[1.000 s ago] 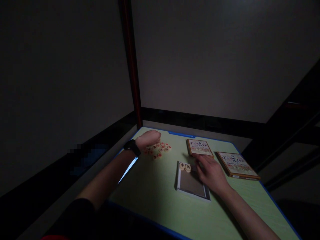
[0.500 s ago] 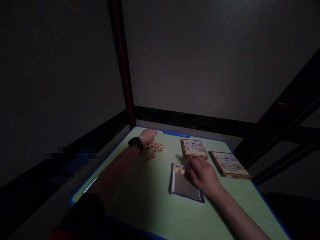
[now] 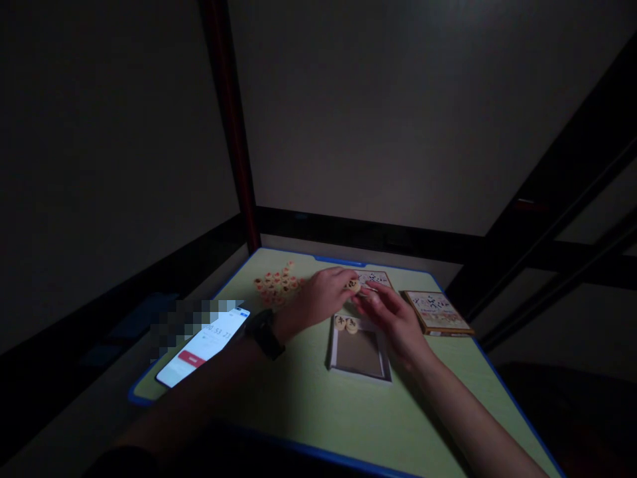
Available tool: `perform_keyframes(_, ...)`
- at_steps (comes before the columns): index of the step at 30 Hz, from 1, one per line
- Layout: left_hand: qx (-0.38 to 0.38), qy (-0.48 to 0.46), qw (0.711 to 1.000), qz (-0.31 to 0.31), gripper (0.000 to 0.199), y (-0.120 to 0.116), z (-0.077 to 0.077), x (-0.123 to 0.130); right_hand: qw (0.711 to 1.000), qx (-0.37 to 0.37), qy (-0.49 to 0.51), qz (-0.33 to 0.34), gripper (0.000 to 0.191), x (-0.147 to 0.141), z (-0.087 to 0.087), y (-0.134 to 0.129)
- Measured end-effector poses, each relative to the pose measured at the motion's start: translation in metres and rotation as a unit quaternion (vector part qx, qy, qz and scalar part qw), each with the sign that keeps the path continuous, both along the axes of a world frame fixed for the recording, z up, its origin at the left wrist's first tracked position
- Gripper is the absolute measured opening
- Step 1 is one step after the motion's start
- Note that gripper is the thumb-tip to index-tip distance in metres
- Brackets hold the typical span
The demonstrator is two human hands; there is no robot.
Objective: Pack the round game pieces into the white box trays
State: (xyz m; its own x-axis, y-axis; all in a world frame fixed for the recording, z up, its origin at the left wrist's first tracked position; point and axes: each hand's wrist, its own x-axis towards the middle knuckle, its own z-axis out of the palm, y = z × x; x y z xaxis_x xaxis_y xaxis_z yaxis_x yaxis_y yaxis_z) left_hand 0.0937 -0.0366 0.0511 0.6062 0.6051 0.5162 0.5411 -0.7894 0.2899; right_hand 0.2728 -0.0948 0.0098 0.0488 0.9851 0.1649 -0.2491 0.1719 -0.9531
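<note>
My left hand (image 3: 326, 292), a dark watch on its wrist, pinches a round Chinese chess piece (image 3: 352, 285) with a black character on its face. Close beside that piece is my right hand (image 3: 391, 315), fingers curved and apart, the fingertips near or touching its edge. Below the hands lies a shallow tray (image 3: 357, 355) with a white rim. Two pieces (image 3: 351, 326) sit side by side in its far left corner. A loose cluster of pieces with red and black characters (image 3: 275, 282) lies on the table left of my left hand, which partly hides it.
Behind my hands is a flat printed box (image 3: 381, 277), partly covered. A similar box (image 3: 438, 312) lies to the right. On the left, a lit phone (image 3: 202, 355) shows a timer. The green table (image 3: 298, 411) has a blue edge, with walls behind it.
My left hand has come from the cluster to the right, carrying a piece to above the tray's far side. My right hand has moved up to meet it. The phone now shows.
</note>
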Motion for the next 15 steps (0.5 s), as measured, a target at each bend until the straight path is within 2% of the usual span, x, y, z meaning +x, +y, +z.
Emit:
perform_keyframes(2,-0.015,-0.033,0.999,-0.002,0.024,-0.018,-0.001,0.008,0.996,-0.034,0.077,0.041,0.04,-0.001,0.002,-0.001)
perform_keyframes(4,-0.028,-0.05,0.998,0.009,0.026,-0.028,-0.004,0.014,0.991,-0.044,0.112,0.059,0.036,-0.001,0.001,-0.001)
perform_keyframes(9,-0.051,-0.144,0.988,0.034,0.026,-0.029,-0.018,0.022,0.986,-0.042,0.148,0.059,0.033,0.005,-0.007,0.006)
perform_keyframes(12,-0.088,-0.226,0.966,0.09,0.024,-0.025,-0.027,0.02,0.988,-0.048,0.138,0.055,0.034,0.011,-0.008,0.01)
perform_keyframes(15,-0.129,-0.271,0.945,0.13,0.024,-0.017,-0.034,0.014,0.996,-0.049,0.063,0.041,0.033,0.017,-0.005,0.011)
